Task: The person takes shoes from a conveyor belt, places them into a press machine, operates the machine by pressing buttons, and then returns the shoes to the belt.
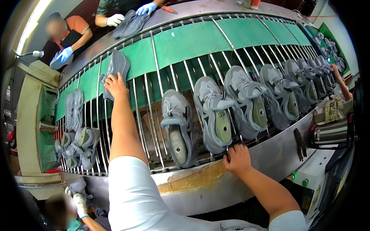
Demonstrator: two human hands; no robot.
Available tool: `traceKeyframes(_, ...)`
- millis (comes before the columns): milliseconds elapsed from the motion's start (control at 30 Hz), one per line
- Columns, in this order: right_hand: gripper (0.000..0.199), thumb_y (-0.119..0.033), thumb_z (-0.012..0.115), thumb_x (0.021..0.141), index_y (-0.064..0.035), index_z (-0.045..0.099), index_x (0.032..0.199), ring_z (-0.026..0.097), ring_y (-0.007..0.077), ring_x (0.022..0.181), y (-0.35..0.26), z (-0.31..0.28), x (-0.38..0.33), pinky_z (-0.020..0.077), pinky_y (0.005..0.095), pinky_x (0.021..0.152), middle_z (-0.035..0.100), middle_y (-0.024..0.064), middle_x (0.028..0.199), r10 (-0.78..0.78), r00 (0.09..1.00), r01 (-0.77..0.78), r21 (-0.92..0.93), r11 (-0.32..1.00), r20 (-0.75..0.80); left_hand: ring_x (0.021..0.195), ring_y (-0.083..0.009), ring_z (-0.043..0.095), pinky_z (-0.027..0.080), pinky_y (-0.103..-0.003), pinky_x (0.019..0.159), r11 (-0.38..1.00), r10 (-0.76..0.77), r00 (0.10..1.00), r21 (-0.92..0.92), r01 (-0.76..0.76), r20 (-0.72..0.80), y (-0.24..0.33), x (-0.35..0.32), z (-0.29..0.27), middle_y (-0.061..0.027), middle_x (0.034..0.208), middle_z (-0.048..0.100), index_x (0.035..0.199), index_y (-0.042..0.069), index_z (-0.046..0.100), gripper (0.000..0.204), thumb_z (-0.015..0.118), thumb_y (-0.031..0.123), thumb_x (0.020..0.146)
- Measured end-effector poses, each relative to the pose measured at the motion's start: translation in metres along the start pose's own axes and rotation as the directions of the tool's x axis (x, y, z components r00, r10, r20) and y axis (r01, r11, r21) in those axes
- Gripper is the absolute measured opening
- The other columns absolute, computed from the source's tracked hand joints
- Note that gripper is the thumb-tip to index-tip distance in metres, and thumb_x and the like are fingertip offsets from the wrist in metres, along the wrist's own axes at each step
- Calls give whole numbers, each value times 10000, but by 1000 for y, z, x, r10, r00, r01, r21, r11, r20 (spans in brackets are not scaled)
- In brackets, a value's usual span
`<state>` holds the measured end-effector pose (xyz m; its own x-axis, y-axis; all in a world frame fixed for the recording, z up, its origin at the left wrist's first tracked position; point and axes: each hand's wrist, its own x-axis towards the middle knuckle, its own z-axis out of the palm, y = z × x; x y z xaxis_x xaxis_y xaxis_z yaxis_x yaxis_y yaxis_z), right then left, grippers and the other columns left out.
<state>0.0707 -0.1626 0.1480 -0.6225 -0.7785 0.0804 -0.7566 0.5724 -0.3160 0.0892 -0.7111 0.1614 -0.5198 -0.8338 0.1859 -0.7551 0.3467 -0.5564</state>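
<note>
A long metal-rod conveyor with a green fabric strip point(185, 42) is carrying a grey, ridged-sole shoe point(120, 63), long axis pointing away. The nearer left hand point(116, 85) is gripping its side — the right hand point(237, 158) is resting well apart at the near edge, its grip unclear.

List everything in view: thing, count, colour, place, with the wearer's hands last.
Rod conveyor: one, silver, across the middle
Sheets: several, green, conveyor's far part
Gripped sneaker: at least one, grey, left of centre
Lined-up sneakers: at least six, grey, centre to right
Left-end sneakers: several, grey, conveyor's left end
Orange-handled tool: one, orange, top centre
Bin: one, green, upper right
Co-workers: four partly visible, mixed clothing, top left, lower left, right
Left hand: one, bare, on gripped sneaker
Right hand: one, bare, conveyor's near edge
</note>
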Motion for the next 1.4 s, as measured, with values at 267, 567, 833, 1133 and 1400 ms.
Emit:
traceKeyframes(267, 199, -242, 617, 707, -68, 526, 739, 505, 308, 794, 0, 0, -1, 399, 425, 697, 504, 124, 801, -11, 998, 10, -28, 1000, -61, 1137, -376, 490, 391, -457, 929, 902, 5, 992, -429, 50, 125, -53, -61, -93, -198, 1255, 494, 1219, 186, 583, 728, 693, 458, 552)
traceKeyframes(567, 170, -214, 628, 717, -66, 543, 714, 524, 298, 813, -4, 4, -6, 423, 422, 728, 513, 110, 790, -24, 986, 31, 39, 999, -163, 1031, -230, 579, 488, -380, 889, -506, 157, 931, -782, 363, 331, -181, -306, -69, -134, 1140, 576, 1347, 44, 408, 717, 642, 193, 686)
traceKeyframes(833, 237, -152, 605, 802, -52, 554, 1010, 539, 313, 926, -2, -4, -48, 437, 388, 805, 568, 129, 975, -29, 916, 176, 334, 926, -401, 1138, -381, 517, 426, -473, 995, -897, 383, 831, -53, 439, 404, -185, -584, -168, -215, 1299, 493, 1356, -20, 376, 914, 648, 312, 549)
traceKeyframes(1133, 627, -295, 659, 806, -57, 415, 1332, 485, 245, 1152, -32, -121, -239, 423, 385, 974, 435, 103, 1288, -337, 941, -283, 512, -811, -12, 1267, -344, 416, 367, -444, 1061, -520, 674, 663, 429, 739, -325, -69, -635, -319, -205, 1413, 356, 1444, 22, 205, 1176, 722, 434, 471)
traceKeyframes(1400, 743, -361, 626, 759, -67, 370, 1392, 479, 309, 1191, 80, -225, -445, 419, 429, 1003, 413, 143, 1362, 312, 936, 346, 572, -744, -161, 1028, -222, 603, 471, -351, 915, -172, 972, -11, -746, 644, -234, 19, -744, -374, -148, 1134, 616, 1197, -18, 559, 437, 636, 174, 812)
